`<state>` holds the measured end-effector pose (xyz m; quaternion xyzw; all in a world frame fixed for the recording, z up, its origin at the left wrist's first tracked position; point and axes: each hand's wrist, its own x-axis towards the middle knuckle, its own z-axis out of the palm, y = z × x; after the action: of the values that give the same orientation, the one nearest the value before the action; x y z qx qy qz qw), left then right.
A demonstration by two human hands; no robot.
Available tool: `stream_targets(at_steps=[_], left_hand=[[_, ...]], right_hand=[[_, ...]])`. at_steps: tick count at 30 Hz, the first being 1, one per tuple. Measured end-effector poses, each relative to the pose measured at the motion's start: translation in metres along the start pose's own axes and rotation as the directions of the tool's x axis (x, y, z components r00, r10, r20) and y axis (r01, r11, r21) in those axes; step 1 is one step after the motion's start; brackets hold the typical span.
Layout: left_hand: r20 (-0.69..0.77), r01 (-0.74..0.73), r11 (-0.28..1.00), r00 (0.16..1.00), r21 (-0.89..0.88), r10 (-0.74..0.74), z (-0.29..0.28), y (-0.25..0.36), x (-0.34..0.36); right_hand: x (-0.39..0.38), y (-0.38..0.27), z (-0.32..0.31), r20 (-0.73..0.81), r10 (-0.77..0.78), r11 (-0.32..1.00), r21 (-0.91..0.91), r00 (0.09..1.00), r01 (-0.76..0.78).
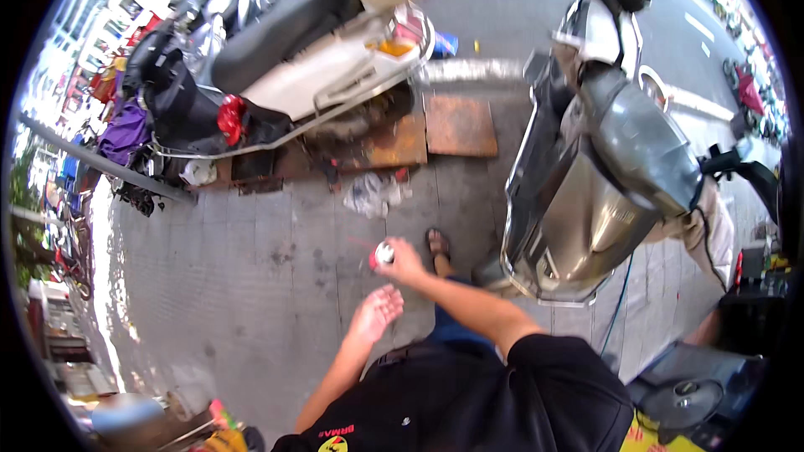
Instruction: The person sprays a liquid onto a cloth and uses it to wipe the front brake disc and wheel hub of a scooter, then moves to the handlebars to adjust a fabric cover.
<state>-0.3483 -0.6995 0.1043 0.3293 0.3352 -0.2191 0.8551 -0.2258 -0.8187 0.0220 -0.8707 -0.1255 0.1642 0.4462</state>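
Observation:
My right hand [404, 264] is closed around a small spray can [384, 254], seen from above with its white top and a bit of red at the side. A thin red line, like a straw, reaches left from the can's top. Just below it my left hand [377, 315] is held palm up, fingers loosely bent and apart, with nothing in it. The two hands are close but do not touch. Under them lies the grey paved sidewalk [251, 285].
A white scooter [285, 88] stands at the upper left, a grey scooter [620, 176] at the right. Crumpled clear plastic [374, 196] lies on the paving ahead, near a rusty metal plate [461, 125] at the curb. My sandalled foot [437, 243] is beside the grey scooter.

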Motion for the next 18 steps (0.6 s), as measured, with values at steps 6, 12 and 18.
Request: stream_targets(at_steps=[6, 12, 18], left_hand=[[-0.298, -0.101, 0.933, 0.931, 0.345, 0.211, -0.014, 0.095, 0.05], [-0.62, 0.153, 0.929, 0.779, 0.336, 0.096, -0.074, 0.093, 0.063], [-0.77, 0.62, 0.773, 0.558, 0.139, -0.309, -0.132, 0.045, 0.04]], right_hand=[[0.114, 0.16, -0.059, -0.189, 0.394, 0.902, -0.109, 0.9, -0.418], [0.224, 0.296, -0.063, -0.262, 0.433, 0.85, -0.201, 0.863, -0.487], [0.318, 0.374, -0.023, -0.308, 0.469, 0.828, -0.173, 0.827, -0.534]])
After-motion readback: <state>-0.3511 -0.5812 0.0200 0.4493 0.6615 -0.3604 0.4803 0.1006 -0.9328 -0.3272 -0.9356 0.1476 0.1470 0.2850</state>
